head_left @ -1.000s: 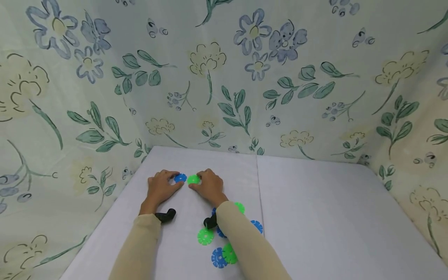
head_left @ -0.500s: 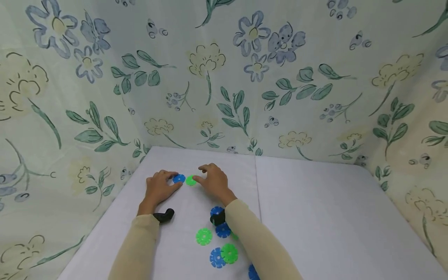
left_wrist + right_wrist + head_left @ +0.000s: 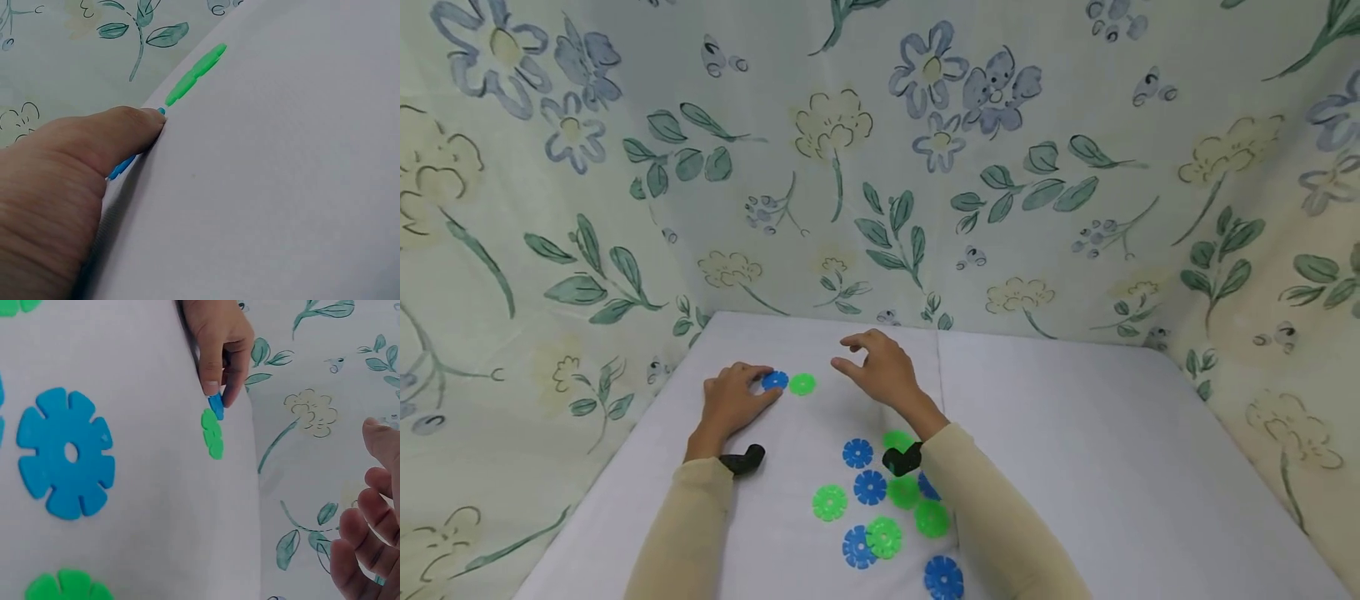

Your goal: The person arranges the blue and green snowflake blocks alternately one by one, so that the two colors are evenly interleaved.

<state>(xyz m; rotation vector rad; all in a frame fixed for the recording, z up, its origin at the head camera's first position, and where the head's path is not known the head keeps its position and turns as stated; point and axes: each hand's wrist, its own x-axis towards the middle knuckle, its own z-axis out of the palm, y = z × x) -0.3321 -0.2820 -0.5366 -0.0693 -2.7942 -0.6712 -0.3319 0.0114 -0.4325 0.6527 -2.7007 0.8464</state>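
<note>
My left hand holds a blue notched plastic disc flat at the far left of the table, thumb and fingers at opposite edges. A green notched disc lies just right of it; the left wrist view shows this green disc beyond the thumb. Raised off to the right of this pair is my right hand, its fingers loosely bent with nothing between them. In the right wrist view, the fingers of my right hand are spread apart at the right edge.
Several more blue and green discs lie nearer me, among them a green disc, a blue disc and a blue disc. One green disc overlaps a blue one. A floral curtain stands behind the white-covered table.
My right hand has let go of the green disc beside the blue one and moved up and right. The left hand keeps its hold on the blue disc.
</note>
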